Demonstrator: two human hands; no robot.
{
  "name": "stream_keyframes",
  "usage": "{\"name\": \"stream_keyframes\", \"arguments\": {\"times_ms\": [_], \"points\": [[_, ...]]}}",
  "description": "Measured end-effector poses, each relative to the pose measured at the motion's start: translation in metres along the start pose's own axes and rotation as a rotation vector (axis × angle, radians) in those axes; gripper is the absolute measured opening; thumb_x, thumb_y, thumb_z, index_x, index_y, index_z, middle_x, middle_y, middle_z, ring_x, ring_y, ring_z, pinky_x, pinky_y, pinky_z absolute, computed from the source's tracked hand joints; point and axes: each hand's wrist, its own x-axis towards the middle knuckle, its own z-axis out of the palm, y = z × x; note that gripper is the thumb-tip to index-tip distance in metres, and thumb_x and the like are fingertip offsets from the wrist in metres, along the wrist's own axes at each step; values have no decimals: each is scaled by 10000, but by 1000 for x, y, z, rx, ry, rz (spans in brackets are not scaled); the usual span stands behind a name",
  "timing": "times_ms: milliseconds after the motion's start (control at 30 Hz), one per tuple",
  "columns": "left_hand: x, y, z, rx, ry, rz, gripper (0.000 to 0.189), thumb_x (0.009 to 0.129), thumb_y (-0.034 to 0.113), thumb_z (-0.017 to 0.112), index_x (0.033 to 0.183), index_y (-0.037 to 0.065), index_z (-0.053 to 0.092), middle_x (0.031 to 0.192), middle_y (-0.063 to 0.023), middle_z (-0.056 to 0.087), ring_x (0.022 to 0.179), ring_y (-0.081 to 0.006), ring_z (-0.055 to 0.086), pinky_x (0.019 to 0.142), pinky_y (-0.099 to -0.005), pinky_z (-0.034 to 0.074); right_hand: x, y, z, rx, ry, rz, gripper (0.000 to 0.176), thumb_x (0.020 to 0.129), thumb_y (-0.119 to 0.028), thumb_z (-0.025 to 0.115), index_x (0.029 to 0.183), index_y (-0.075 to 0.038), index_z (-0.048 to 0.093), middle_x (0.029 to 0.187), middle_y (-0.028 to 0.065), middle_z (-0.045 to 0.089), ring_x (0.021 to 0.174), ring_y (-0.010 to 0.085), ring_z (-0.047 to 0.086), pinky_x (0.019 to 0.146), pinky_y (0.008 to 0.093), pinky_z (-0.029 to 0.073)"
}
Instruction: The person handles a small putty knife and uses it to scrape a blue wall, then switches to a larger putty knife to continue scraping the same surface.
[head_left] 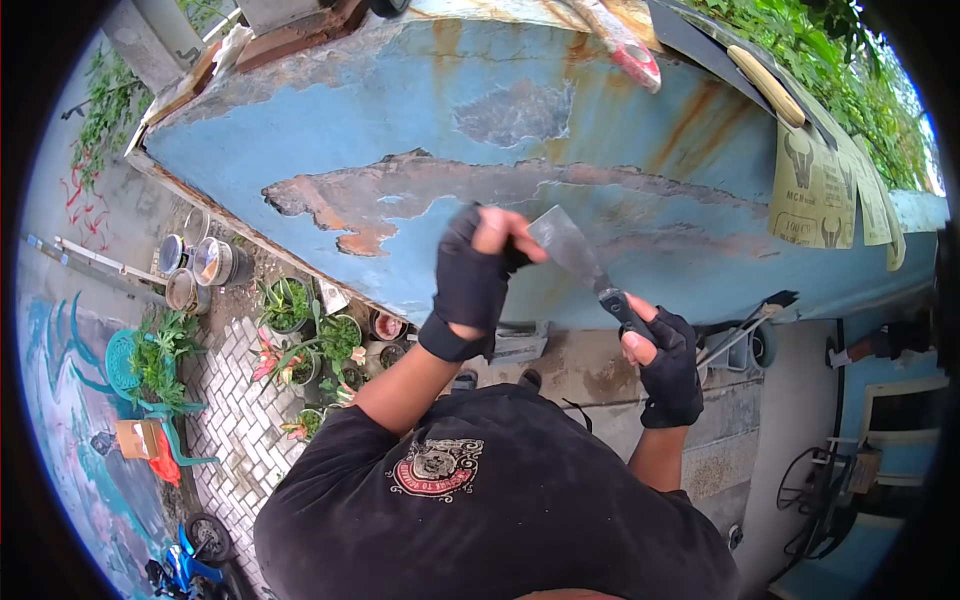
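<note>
Both my hands wear black fingerless gloves. My right hand (655, 355) is wrapped round the dark handle of a putty knife (572, 248), whose wide metal blade points up and to the left. Close to the blade's tip, my left hand (487, 250) has its fingers bent together; whether they touch the blade or pinch something small is hidden. Behind both hands stands a blue wall (350, 100) with peeled grey and brown patches and rust streaks.
On the wall's top lie a red-and-white handled tool (632, 55), a wooden-handled tool (765, 85) and sandpaper sheets (815, 190). Potted plants (338, 338) and buckets (215, 262) stand below left. A person's leg (850, 352) shows at the far right.
</note>
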Motion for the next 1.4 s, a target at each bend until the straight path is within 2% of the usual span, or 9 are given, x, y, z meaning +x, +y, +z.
{"name": "stream_keyframes", "arguments": {"times_ms": [200, 300, 433, 500, 700, 767, 900, 1167, 1400], "points": [[-9, 0, -22, -137, -81, -74, 414, 958, 345, 579, 1208, 21, 516, 1095, -147, 652, 868, -225, 668, 829, -386, 545, -13, 2, 17, -29, 73, 89, 507, 812, -189, 638, 1257, 47, 590, 694, 10, 543, 585, 68, 474, 548, 223, 382], [-22, -3, -31, 96, -277, -177, 287, 933, 232, 613, 1080, -13, 610, 948, -108, 674, 850, -166, 654, 773, -308, 527, -17, 4, 40, -35, 9, 72, 451, 824, -134, 648, 1255, -9, 618, 747, -29, 547, 603, 55, 448, 565, 225, 367], [-8, 13, -62, -205, -97, -131, 216, 959, 242, 565, 917, 34, 602, 882, -114, 680, 783, -199, 668, 771, -357, 554, -22, 1, 64, -42, 52, 87, 448, 840, -135, 645, 1269, -12, 609, 746, -22, 554, 611, 53, 453, 567, 230, 377], [-3, 19, -74, -303, 70, -104, 237, 985, 288, 528, 1004, 60, 588, 988, -122, 680, 801, -204, 659, 787, -387, 563, -28, 2, 73, -4, 76, 96, 451, 843, -135, 644, 1274, -10, 604, 749, -20, 559, 611, 52, 456, 568, 228, 379], [-30, 38, -73, 216, -318, -232, 265, 961, 277, 555, 1028, 23, 593, 992, -108, 691, 871, -155, 651, 807, -305, 536, -33, 8, 106, -95, 50, 58, 449, 846, -115, 640, 1276, 7, 593, 814, 15, 598, 670, 73, 490, 618, 241, 405], [-27, 42, -75, 25, -99, -118, 231, 945, 311, 589, 953, 80, 600, 880, -87, 693, 773, -167, 653, 665, -290, 505, -35, 7, 112, -168, 45, 8, 442, 847, -106, 638, 1271, 10, 595, 839, 31, 609, 696, 81, 502, 639, 248, 414], [4, 45, -117, -251, 78, -91, 222, 987, 268, 533, 950, 60, 601, 915, -113, 695, 758, -200, 671, 765, -382, 566, -46, 11, 110, -205, 134, -23, 396, 848, -62, 635, 1239, -7, 618, 845, 46, 596, 724, 110, 514, 669, 263, 421], [-35, 39, -81, -115, -561, -271, 699, 879, 437, 663, 1366, 1, 417, 1360, -232, 513, 1020, -226, 654, 886, -359, 535, -33, 19, 134, -620, 480, -428, 360, 815, 58, 638, 1161, -43, 659, 864, 54, 532, 738, 167, 521, 658, 270, 430], [-44, 45, -77, 75, -414, -268, 479, 927, 185, 589, 1333, -19, 436, 1272, -225, 588, 947, -191, 635, 872, -328, 519, -42, 23, 137, -547, 488, -374, 351, 800, -34, 693, 1148, -28, 650, 928, 83, 538, 797, 189, 533, 726, 289, 448]]}}
